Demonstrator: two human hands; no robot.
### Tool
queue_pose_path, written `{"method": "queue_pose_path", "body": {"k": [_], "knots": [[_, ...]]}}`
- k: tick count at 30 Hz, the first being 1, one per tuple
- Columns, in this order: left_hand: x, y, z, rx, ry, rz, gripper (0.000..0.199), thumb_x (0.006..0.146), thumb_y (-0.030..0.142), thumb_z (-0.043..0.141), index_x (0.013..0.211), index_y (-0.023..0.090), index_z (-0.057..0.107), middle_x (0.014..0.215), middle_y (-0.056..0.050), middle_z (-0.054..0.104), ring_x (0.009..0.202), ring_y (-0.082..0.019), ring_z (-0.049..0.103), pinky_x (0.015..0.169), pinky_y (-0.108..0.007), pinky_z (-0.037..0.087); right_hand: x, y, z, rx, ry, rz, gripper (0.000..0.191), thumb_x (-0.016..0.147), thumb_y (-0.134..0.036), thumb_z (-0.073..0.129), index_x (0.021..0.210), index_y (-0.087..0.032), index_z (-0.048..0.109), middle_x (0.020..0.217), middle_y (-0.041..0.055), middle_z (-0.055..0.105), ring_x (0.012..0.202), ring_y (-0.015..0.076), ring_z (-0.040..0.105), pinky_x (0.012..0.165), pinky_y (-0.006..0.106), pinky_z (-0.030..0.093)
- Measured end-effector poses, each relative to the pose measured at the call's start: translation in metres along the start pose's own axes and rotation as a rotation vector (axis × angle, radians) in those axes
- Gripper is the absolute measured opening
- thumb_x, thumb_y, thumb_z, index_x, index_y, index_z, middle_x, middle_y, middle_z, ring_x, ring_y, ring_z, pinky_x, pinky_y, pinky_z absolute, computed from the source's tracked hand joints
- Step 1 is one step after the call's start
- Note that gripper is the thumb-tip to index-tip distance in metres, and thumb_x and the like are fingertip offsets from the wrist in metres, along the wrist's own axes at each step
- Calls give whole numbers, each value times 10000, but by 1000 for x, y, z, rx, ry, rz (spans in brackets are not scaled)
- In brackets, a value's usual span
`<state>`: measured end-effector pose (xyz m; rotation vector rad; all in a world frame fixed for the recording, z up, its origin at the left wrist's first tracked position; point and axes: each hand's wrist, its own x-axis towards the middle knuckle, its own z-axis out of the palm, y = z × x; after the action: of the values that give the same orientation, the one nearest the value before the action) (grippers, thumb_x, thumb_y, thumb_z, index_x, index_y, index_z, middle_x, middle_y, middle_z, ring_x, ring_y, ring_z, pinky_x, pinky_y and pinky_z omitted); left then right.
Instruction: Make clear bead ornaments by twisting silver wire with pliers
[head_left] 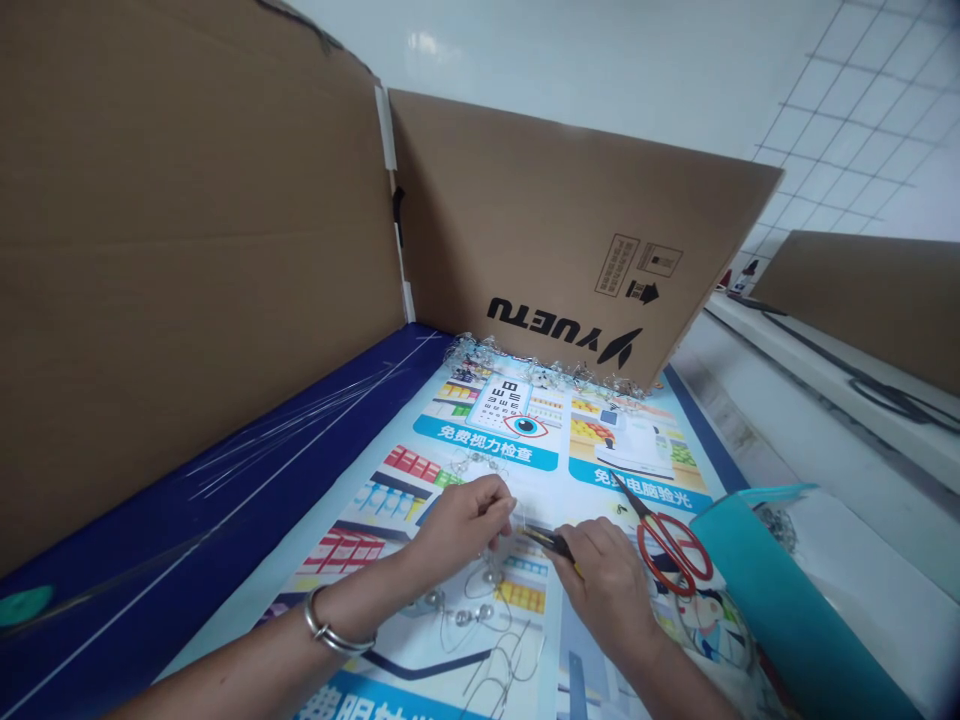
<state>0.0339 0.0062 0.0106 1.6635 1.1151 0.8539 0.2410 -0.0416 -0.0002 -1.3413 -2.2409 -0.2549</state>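
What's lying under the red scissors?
The red-handled scissors lie on a printed poster with cartoon artwork; the part directly beneath them is covered, so it cannot be seen.

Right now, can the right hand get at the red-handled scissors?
Probably yes: the right hand lies right beside the red-handled scissors on the printed sheet, nothing between them, though it grips a small black-handled tool.

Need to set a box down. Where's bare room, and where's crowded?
Bare: the blue border left of the left hand, below the clear strands; and the poster between the scissors and the cardboard screen. Crowded: under the hands, with beaded wire and pliers, plus the teal folder beside the right hand.
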Motion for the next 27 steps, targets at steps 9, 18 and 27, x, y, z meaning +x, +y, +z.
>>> {"method": "queue_pose_path", "body": {"k": [9, 18, 27], "knots": [[3, -4, 1, -25, 2, -20, 191, 848, 321, 439, 745, 184, 524, 635, 25, 633, 480, -105, 575, 460, -178, 411, -1, 1, 2, 7, 31, -14, 164, 849, -283, 537, 950, -157, 568, 766, 59, 561, 765, 198, 489, 703, 340, 381], [1, 1, 1, -4, -5, -20, 209, 846, 332, 433, 739, 184, 535, 621, 29, 634, 464, -101, 565, 462, -179, 404, -1, 0, 1, -2, 16, -16, 164, 855, -293, 526, 935, -158, 575, 756, 56, 555, 759, 191, 492, 695, 328, 381], [0, 4, 0, -20, -29, -18, 201, 839, 326, 432, 740, 180, 529, 604, 32, 619, 444, -96, 549, 443, -175, 398, -2, 0, 1, -18, -5, -18, 155, 860, -292, 518, 913, -166, 592, 728, 47, 550, 734, 176, 500, 680, 302, 382]]}}
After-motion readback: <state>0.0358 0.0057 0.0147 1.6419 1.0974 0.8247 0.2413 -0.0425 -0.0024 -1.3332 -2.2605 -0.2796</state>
